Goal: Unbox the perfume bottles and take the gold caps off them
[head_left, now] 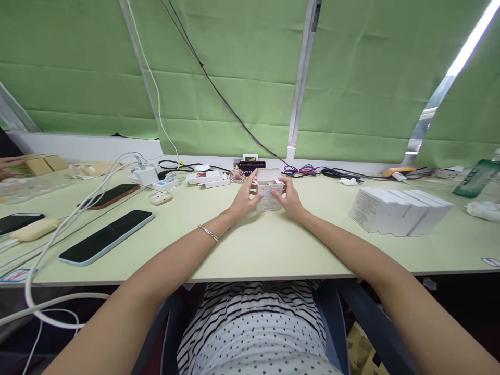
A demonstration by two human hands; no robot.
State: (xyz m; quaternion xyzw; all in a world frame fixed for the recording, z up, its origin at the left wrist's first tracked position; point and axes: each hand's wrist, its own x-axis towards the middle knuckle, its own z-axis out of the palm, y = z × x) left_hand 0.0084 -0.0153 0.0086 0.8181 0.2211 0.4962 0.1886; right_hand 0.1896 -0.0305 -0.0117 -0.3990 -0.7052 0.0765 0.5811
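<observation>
A small white carton (269, 201) with printed text stands upright on the table in front of me, its top flap raised at the back. Something small and yellowish shows in its opening; I cannot make out what it is. My left hand (246, 198) grips the carton's left side, fingers behind and thumb at the front. On the opposite side, my right hand (289, 198) holds it too, the thumb pressed on the front near the top edge.
A row of white boxes (400, 211) stands to the right, with a green bottle (476, 178) beyond. On the left lie a phone (107, 237), an earphone case (160, 198) and white cables (84, 208). A co-worker's hand (11, 167) shows at far left.
</observation>
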